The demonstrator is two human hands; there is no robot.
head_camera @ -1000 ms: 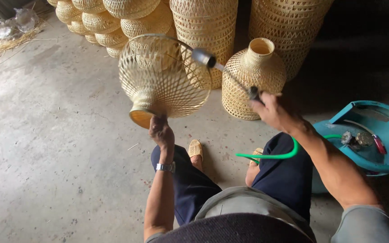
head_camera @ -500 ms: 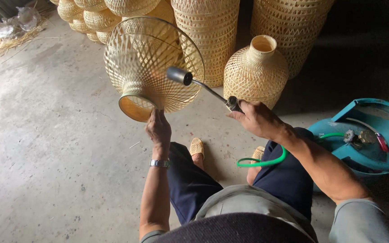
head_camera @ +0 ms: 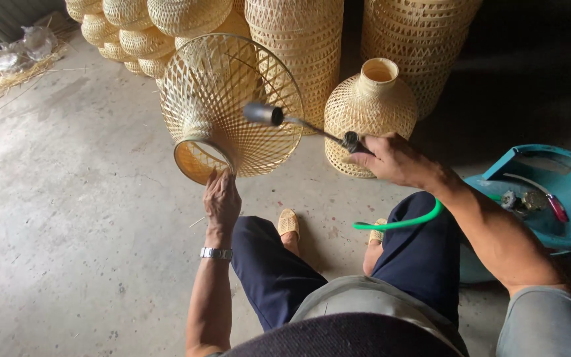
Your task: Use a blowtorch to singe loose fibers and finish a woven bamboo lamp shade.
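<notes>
Head view: left hand [head_camera: 222, 200] grips woven bamboo shade [head_camera: 229, 109]; right hand [head_camera: 391, 158] clasps metal torch [head_camera: 299, 123] beside teal gas cylinder [head_camera: 543, 198].

You have one open-weave lampshade [head_camera: 232, 106], one torch [head_camera: 299, 122], one green hose [head_camera: 401, 223], one blue gas cylinder [head_camera: 550, 198] and one woven vase [head_camera: 371, 112].

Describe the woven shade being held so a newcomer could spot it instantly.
Start at the stacks of woven bamboo shades along the back of the concrete floor, then come forward to the seated person's hands. The left hand grips the open rim of one bamboo shade raised off the floor, with the torch in the right hand pointed at it. Unlike the dense vase-shaped shade standing beside it, its weave is open and see-through.
</notes>
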